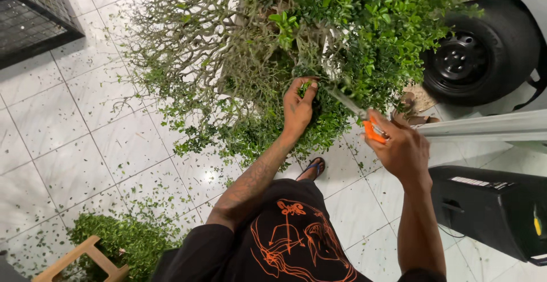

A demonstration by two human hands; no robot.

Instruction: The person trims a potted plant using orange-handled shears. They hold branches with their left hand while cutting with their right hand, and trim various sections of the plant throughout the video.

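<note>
A large potted shrub [342, 25] fills the upper middle, leafy green on the right and bare twigs on the left. My left hand [298, 106] reaches into its lower foliage and pinches a small leafy twig. My right hand [399, 145] grips orange-handled shears [364, 121], whose blades point up-left into the leaves beside my left hand. My black shirt with an orange drawing and one sandalled foot [313, 170] show below.
Cut leaves litter the white tiled floor [68, 139], with a heap [131, 239] by a wooden stool [80, 259] at lower left. A car tyre [473, 48] stands at upper right, a black box [496, 208] at right, a wire cage [28, 14] at upper left.
</note>
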